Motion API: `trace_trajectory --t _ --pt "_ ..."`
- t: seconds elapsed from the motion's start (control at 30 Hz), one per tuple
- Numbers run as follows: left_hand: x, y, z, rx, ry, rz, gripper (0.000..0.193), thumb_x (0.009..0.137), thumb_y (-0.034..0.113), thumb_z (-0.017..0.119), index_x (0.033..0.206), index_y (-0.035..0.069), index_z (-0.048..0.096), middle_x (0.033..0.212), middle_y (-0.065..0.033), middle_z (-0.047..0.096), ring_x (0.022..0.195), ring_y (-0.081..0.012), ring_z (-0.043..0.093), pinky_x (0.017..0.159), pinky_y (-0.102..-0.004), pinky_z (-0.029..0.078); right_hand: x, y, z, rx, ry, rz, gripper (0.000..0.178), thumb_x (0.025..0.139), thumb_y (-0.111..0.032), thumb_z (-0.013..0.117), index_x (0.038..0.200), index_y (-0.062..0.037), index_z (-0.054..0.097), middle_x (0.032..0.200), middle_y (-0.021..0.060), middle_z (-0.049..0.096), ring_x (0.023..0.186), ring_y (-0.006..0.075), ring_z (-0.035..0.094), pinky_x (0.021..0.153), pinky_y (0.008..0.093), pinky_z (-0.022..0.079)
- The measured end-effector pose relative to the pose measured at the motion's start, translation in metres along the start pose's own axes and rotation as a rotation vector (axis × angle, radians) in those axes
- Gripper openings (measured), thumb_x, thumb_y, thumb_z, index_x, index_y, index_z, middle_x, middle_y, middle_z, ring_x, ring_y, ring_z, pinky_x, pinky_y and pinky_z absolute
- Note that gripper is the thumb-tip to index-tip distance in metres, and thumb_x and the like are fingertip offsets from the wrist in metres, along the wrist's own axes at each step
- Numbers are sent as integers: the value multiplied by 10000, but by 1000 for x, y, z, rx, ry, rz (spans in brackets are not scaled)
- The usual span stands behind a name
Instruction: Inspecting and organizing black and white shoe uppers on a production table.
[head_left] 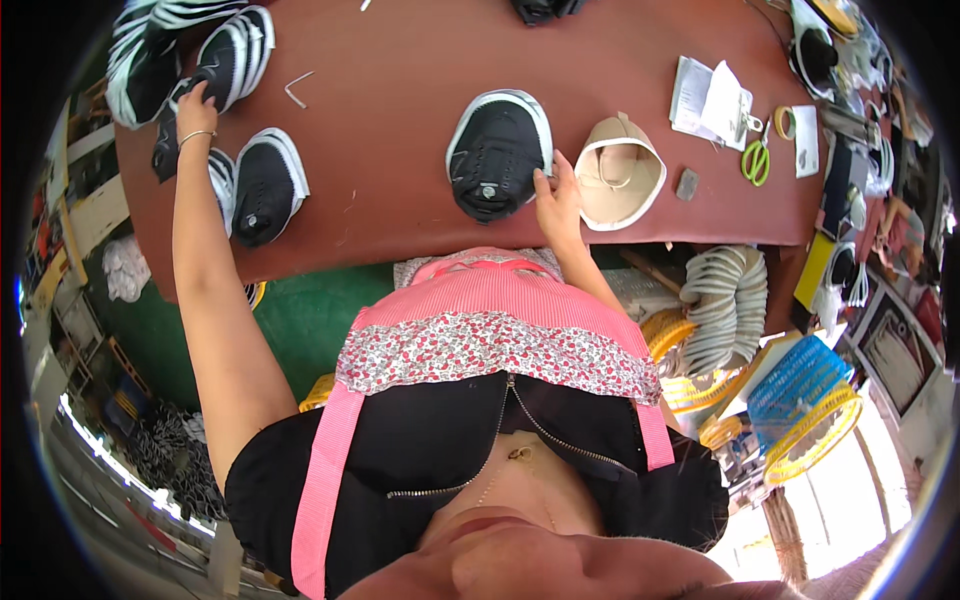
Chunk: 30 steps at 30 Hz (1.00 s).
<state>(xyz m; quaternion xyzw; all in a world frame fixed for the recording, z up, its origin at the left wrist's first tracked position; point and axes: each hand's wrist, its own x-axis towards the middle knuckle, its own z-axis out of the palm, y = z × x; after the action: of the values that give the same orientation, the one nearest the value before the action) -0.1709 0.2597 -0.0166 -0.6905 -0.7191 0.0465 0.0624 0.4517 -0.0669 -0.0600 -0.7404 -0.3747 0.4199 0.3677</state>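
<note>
A black shoe upper [497, 155] with a white edge lies on the table in front of me, its toe toward me. My right hand [559, 205] rests at its right side, thumb and forefinger apart, the thumb against the edge. At the far left, my left arm is stretched out and my left hand [196, 112] has its fingers closed on a black shoe upper [168, 140] beside a nested stack of uppers [235, 60]. Nearer me, another black upper [268, 187] lies against a further white-edged one. The left fingertips are partly hidden among the dark material.
The reddish-brown table [390, 80] carries a beige cup-shaped lining piece [622, 175], a small grey block [687, 184], green-handled scissors [756, 163], a tape roll [784, 123] and a clipboard with papers [712, 100]. Coiled pale strips [727, 310] and a blue basket [800, 385] stand below right.
</note>
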Motion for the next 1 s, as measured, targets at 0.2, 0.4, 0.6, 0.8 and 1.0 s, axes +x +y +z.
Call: trace_trajectory --t 0.2,0.4,0.6,0.8,1.0 --pt "-85 221 -61 -531 211 266 199 907 268 720 977 82 701 946 -139 690 890 -335 646 785 -459 507 2 15 -1 27 90 140 359 948 -166 688 1232 26 583 1019 168 661 820 209 646 744 354 527" --pt "-296 362 -108 -845 -273 722 377 740 403 849 883 93 688 904 -72 615 859 -289 590 697 -412 441 -13 -28 5 510 -47 307 209 987 -130 660 1136 15 634 916 37 685 777 84 611 672 255 506" --pt "-365 314 -29 -1505 -603 -25 479 923 191 747 1333 -9 602 1279 -113 629 1192 -223 574 1018 -344 455 -41 -33 -2 339 -156 188 312 979 -120 648 1264 1 607 1116 107 649 997 171 637 885 310 505" --pt "-339 307 -71 -1744 -569 -356 538 904 38 749 1390 -44 534 1316 -76 635 1187 -144 604 1052 -304 456 -16 31 -4 122 59 193 449 962 -119 643 1361 39 513 1259 192 575 1129 272 609 998 393 484" --pt "-364 334 -61 -1212 -378 7 370 829 200 841 1081 7 651 990 -118 685 903 -233 680 805 -339 529 -4 25 3 386 -35 339 407 988 -152 633 1339 28 533 1089 120 631 969 176 618 850 324 503"
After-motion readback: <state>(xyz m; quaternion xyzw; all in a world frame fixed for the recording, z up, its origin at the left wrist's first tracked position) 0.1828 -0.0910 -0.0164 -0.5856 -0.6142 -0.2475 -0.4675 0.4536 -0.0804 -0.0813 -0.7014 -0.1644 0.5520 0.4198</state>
